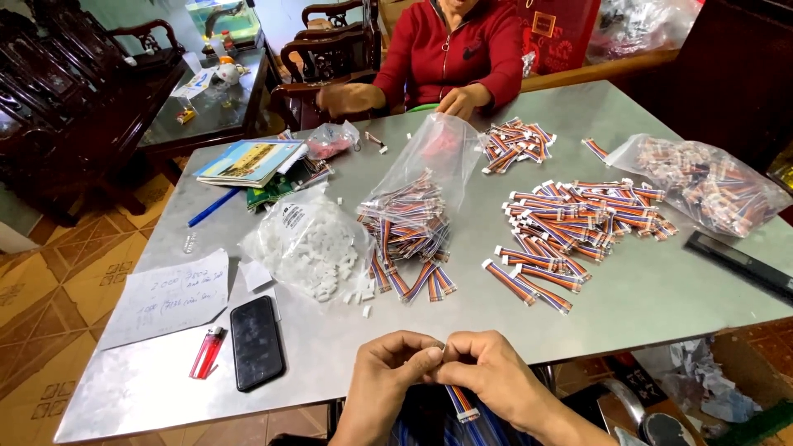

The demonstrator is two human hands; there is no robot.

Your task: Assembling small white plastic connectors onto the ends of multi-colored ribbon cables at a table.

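My left hand (395, 363) and my right hand (489, 372) meet at the near edge of the grey metal table (644, 289), fingertips pinched together on a short multicoloured ribbon cable (461, 401) with a white connector at its lower end. Just beyond my hands lies an open clear bag of the same cables (409, 223). To its left sits a clear bag of small white plastic connectors (312, 244). A loose heap of finished cables (574, 223) lies to the right.
A person in a red jacket (450, 49) sits at the far side, a hand (462, 101) by another cable pile (514, 144). A black phone (256, 342), red lighter (206, 353), paper note (169, 297), books (252, 161), blue pen (213, 206) lie left. Bagged cables (710, 182) sit far right.
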